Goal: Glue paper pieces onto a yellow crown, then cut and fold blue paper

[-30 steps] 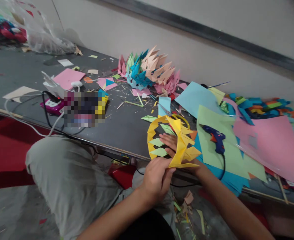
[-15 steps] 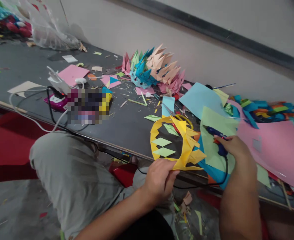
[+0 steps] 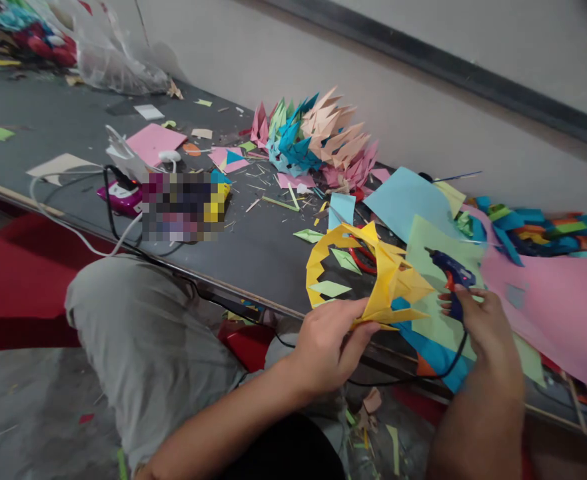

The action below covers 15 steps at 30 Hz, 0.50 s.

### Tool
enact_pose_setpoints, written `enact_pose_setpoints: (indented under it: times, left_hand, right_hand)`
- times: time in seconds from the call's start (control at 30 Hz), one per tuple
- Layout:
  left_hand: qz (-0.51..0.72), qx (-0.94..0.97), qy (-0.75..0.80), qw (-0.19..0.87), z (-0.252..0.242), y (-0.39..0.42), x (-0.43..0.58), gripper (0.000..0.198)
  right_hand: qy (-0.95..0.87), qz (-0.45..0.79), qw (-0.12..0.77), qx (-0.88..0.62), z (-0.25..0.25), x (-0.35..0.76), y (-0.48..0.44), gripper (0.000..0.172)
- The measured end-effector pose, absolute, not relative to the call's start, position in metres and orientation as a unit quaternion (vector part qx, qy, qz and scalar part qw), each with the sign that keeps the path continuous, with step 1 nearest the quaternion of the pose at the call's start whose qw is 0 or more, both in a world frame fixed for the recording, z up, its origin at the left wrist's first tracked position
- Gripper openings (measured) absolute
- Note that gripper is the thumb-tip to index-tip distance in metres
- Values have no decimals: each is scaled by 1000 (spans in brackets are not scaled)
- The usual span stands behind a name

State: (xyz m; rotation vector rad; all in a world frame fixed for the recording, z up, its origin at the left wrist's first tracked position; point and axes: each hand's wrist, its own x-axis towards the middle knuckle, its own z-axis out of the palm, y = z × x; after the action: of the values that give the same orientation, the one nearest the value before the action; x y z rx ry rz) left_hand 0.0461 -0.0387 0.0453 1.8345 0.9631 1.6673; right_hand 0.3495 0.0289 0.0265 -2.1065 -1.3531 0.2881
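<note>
My left hand (image 3: 330, 343) pinches the lower edge of a yellow folded-paper ring (image 3: 380, 283) with pointed tips, held tilted over the table's front edge. My right hand (image 3: 486, 327) grips a dark blue glue gun (image 3: 453, 273) with an orange trigger, its nozzle directed left toward the ring, apart from it. Light green folded-paper pieces lie on the table; one green piece (image 3: 330, 289) shows through the ring's opening, another green piece (image 3: 308, 235) lies just outside it. Behind the ring are red-handled scissors (image 3: 363, 257), partly hidden.
Finished-looking pointed paper rings (image 3: 318, 137) in several colours stand by the wall. Large pink paper (image 3: 553, 313), green and blue sheets cover the right side. A purple power strip (image 3: 120, 200) with cables sits left. The glue gun's black cord (image 3: 403, 382) hangs along the table edge.
My right hand has lifted the glue gun off the green sheet, its fingers now around the handle. My left hand has raised and turned the yellow ring slightly to the right.
</note>
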Motion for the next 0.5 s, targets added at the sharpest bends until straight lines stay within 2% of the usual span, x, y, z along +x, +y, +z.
enact_pose_setpoints:
  times: [0.17, 0.33, 0.5]
  left_hand:
    - [593, 646, 361, 316, 60, -31, 49, 25]
    - [572, 618, 366, 396, 71, -28, 54, 28]
    - [559, 642, 381, 362, 67, -33, 53, 43]
  right_hand:
    - [-504, 141, 344, -780, 28, 312, 6, 39]
    - [-591, 139, 339, -719, 23, 274, -8, 37]
    - [-685, 103, 299, -656, 10, 254, 3, 32]
